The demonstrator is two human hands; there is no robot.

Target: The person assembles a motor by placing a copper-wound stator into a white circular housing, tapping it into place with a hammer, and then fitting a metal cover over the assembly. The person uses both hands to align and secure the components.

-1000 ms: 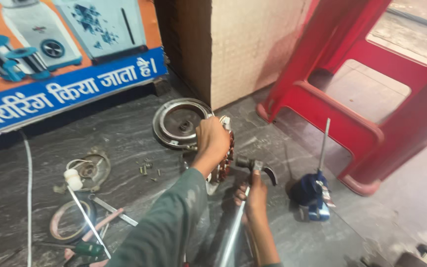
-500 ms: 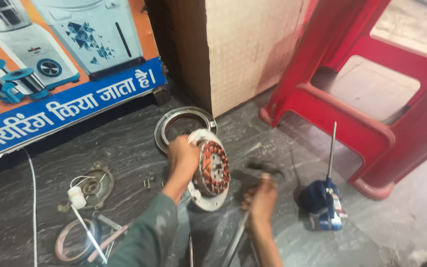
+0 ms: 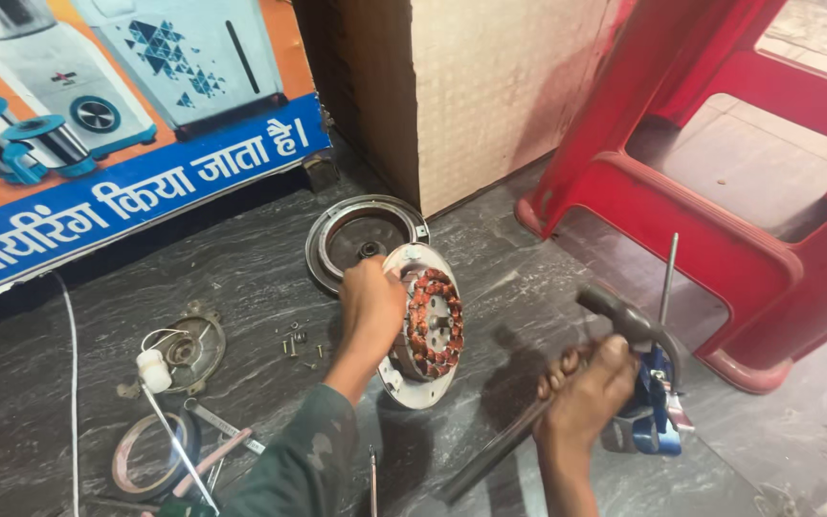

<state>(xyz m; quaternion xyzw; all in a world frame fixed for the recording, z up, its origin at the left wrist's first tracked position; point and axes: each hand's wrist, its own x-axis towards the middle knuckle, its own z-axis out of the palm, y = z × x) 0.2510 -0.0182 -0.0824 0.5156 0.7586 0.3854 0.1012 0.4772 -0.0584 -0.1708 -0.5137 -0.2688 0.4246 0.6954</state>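
A: Stator disc stood on edge on the dark stone floor, copper windings facing 3 o'clock. Left hand was closed over its rim from the 9 o'clock side, propping it upright.

B: And the right hand?

A: Wrapped tight around a hammer handle; hammer head was raised at about 1 o'clock from that fist. Handle's long axis ran from 7 to 1 o'clock.

B: Which way did the disc lie from the hammer?

A: Roughly 9 o'clock of the hammer head, clearly apart, with bare floor between. Winding face was turned toward the hammer side. Left hand was the one on the disc; right hand was near it but not touching.

B: Surroundings?

A: Round metal cover lay flat at 12 o'clock of the disc, just beside it. Loose screws were at 9 o'clock. Blue tool with an upright rod sat just behind the right hand. Red plastic stool was at 2 o'clock, cardboard box at 12.
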